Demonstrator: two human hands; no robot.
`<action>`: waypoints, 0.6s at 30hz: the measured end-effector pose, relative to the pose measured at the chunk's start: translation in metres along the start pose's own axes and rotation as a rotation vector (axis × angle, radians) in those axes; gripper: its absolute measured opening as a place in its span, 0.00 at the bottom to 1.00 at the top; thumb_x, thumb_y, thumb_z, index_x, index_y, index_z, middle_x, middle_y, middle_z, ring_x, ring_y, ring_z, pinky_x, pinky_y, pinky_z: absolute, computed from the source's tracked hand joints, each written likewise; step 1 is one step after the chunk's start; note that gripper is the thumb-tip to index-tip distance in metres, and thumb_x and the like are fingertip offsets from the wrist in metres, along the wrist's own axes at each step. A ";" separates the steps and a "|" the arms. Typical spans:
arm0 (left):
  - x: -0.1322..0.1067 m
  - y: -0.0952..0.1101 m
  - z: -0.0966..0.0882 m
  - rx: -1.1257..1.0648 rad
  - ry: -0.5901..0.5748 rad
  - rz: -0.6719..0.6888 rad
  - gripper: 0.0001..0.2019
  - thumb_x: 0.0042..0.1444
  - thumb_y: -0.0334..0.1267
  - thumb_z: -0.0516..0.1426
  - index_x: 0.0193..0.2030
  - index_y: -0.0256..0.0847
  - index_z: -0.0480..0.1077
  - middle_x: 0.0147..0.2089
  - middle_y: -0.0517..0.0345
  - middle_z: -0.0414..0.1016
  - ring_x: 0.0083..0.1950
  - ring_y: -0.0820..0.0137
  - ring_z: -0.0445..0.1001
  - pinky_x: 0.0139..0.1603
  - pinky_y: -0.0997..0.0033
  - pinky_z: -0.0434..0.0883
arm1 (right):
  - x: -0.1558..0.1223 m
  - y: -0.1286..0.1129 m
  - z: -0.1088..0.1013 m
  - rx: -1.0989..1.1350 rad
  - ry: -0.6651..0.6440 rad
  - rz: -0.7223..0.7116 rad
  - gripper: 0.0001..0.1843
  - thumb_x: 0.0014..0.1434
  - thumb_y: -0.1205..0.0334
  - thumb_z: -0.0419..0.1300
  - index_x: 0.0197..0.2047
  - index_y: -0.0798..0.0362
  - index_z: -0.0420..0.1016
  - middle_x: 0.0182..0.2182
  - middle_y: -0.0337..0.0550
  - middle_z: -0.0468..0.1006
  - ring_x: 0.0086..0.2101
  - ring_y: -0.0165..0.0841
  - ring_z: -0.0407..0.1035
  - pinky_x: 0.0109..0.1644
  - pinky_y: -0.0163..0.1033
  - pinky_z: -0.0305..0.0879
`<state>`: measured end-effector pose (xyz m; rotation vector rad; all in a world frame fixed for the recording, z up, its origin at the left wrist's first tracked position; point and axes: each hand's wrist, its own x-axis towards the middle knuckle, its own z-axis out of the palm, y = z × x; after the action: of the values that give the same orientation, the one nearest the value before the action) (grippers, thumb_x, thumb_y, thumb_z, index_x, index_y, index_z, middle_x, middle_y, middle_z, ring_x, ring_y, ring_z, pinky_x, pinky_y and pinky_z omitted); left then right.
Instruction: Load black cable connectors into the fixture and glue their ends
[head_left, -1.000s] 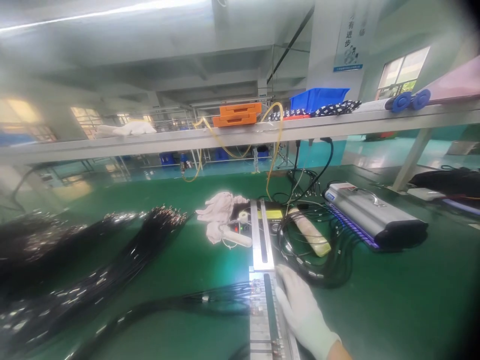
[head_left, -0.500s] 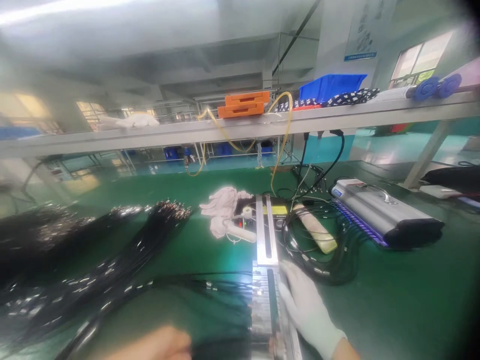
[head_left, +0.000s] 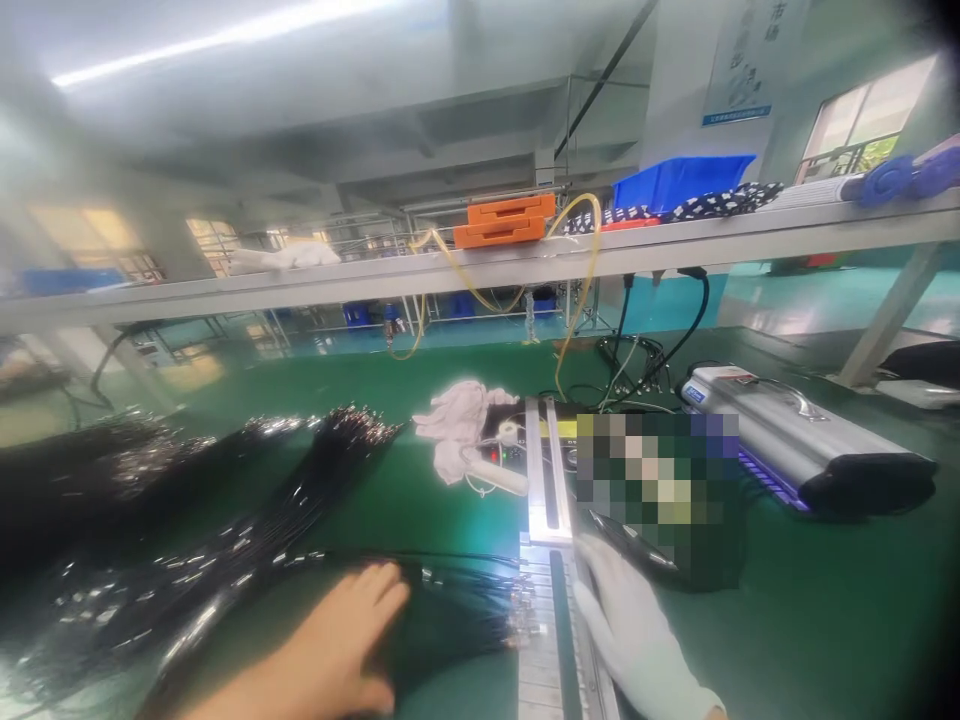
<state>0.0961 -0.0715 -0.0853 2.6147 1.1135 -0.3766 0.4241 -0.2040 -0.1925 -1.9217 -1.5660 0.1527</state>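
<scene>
My bare left hand [head_left: 341, 635] is over the green mat, left of a metal slotted fixture [head_left: 536, 640]. Its fingers stretch forward with the thumb apart, and nothing shows in its grasp. Thin black cables [head_left: 450, 590] run from the left to the fixture, their shiny ends lying in its slots. On the fixture's right side rests my right hand [head_left: 637, 630], in a white glove, fingers extended along the edge and thumb spread. Beyond the fixture's slotted front section extends a metal rail [head_left: 550, 480].
Bundles of black cables [head_left: 262, 530] cover the left. White gloves [head_left: 454, 415] and a white-handled tool [head_left: 499, 475] lie behind the fixture. A silver lamp box [head_left: 802, 430] stands right. A raised shelf [head_left: 360, 285] carries orange boxes [head_left: 502, 222] and a blue bin [head_left: 682, 182].
My left hand has come farther forward from the lower edge, with its fingers now stretched out. My right hand stays beside the fixture. The whole view has shifted slightly.
</scene>
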 end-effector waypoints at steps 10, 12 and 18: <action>0.050 0.042 0.012 0.158 0.002 0.245 0.26 0.54 0.41 0.63 0.59 0.40 0.63 0.57 0.44 0.71 0.56 0.54 0.71 0.56 0.55 0.68 | 0.001 0.000 0.001 -0.016 0.006 0.009 0.29 0.68 0.49 0.42 0.62 0.54 0.68 0.61 0.51 0.69 0.60 0.47 0.64 0.63 0.57 0.63; 0.039 0.047 0.018 0.192 -0.003 0.262 0.17 0.53 0.31 0.59 0.50 0.40 0.66 0.48 0.49 0.75 0.49 0.59 0.74 0.50 0.61 0.70 | 0.002 0.003 0.002 -0.005 0.012 0.008 0.29 0.67 0.48 0.44 0.61 0.55 0.69 0.60 0.52 0.69 0.59 0.47 0.64 0.64 0.58 0.62; 0.020 0.064 0.015 0.380 0.042 0.297 0.18 0.46 0.24 0.59 0.46 0.38 0.68 0.48 0.45 0.75 0.46 0.55 0.76 0.43 0.61 0.71 | 0.003 0.002 -0.003 0.030 0.103 0.003 0.25 0.66 0.47 0.48 0.57 0.52 0.73 0.59 0.50 0.71 0.58 0.48 0.67 0.61 0.54 0.68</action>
<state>0.1540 -0.1059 -0.0968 3.0736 0.7003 -0.5113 0.4278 -0.2027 -0.1902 -1.8785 -1.4850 0.0764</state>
